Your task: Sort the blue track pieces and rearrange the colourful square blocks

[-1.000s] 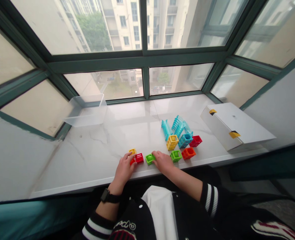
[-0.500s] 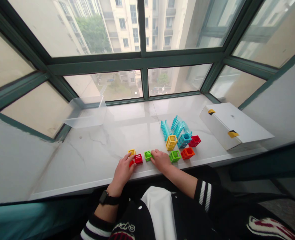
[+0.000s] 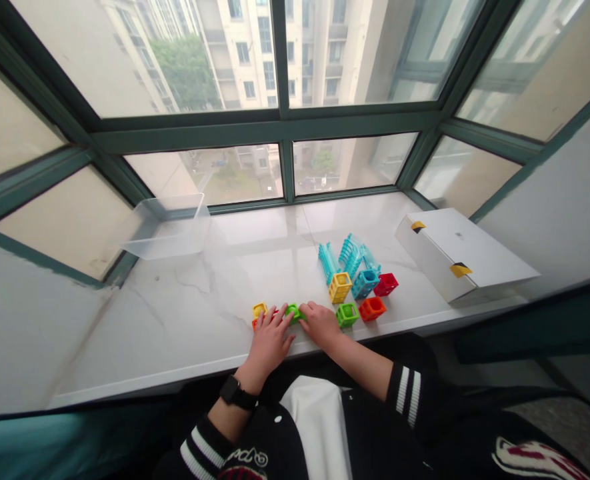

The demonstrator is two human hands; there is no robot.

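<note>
My left hand (image 3: 272, 337) has its fingers apart, lying over a red toy block (image 3: 275, 312) and reaching to a small green toy block (image 3: 291, 309). Much of the red block is hidden beneath them. Curled at the right side of that green block is my right hand (image 3: 321, 322), its fingertips gripping the edge. Left of the red block, a yellow toy block (image 3: 259, 308) stands behind an orange-red block (image 3: 255, 324), which my left fingers partly cover.
To the right stand taller green (image 3: 347, 315), orange (image 3: 372, 309), yellow (image 3: 340, 288), blue (image 3: 365, 285) and red (image 3: 386, 285) blocks. Behind them lie translucent blue pieces (image 3: 351, 252). A clear plastic bin (image 3: 172, 243) and a white box (image 3: 475, 250) sit near the windows.
My left hand has moved right, from the orange-red and yellow blocks onto the red block and the green one. My right hand stays at the green block.
</note>
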